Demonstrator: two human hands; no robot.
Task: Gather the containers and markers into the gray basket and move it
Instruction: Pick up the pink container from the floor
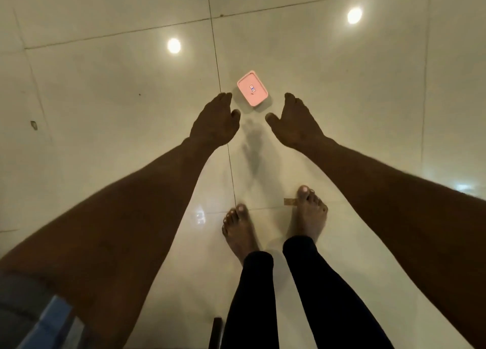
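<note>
Glossy floor tiles [105,90] carry a pink container [252,89] just beyond both grips; left hand [214,122] and right hand [295,122] spread open, empty, flanking it.

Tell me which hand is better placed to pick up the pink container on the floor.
Left, narrowly. The left hand has its fingertips right beside the pink container, nearly at its near corner. The right hand is open too but sits further from it. Neither touches it yet.
</note>
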